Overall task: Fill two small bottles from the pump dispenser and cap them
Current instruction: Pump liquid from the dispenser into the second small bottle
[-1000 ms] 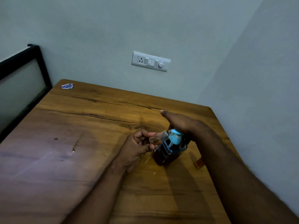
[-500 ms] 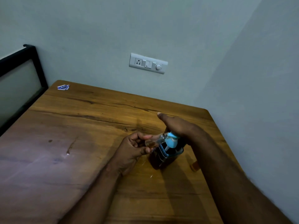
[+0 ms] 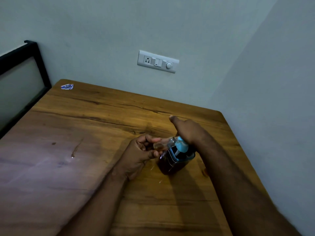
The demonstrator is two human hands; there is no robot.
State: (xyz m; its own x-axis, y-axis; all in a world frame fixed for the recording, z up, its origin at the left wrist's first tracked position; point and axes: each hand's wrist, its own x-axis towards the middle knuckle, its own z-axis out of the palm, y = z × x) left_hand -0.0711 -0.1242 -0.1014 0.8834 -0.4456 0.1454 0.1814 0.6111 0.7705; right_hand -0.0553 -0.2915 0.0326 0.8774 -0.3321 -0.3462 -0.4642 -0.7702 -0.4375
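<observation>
The pump dispenser [image 3: 173, 159] stands upright on the wooden table [image 3: 102, 126], near its right edge; its body holds dark liquid and its pump head [image 3: 181, 145] is light blue. The right hand [image 3: 189, 130] rests palm-down on the pump head. The thumb extends straight, away from the person; the other fingers lie behind the hand, so their state cannot be told. This placement suits a downward press with the palm.

The left hand [image 3: 141, 150] holds 1 small bottle [image 3: 162, 145], a clear one, pinched between the thumb and the curled fingers. The bottle is tilted toward horizontal, with its mouth at the spout of the pump. Holding it there probably lets the liquid pass straight into the narrow neck without spilling. A little amber liquid appears inside the bottle; the fill level cannot be read. The 2nd bottle and the caps cannot be identified in the head view.

Judged stage: filling of bottle 1 in progress; capping not yet done.

The table surface is brown wood grain with dark streaks and a pale sheen at the left. A small blue sticker [image 3: 67, 86] sits at the far left corner. A small orange object [image 3: 203, 172] lies right of the dispenser, partly hidden by the right forearm. The walls are plain grey. A switch panel [image 3: 158, 61] with 1 socket is mounted on the far wall. A black frame [image 3: 34, 65] stands at the left
</observation>
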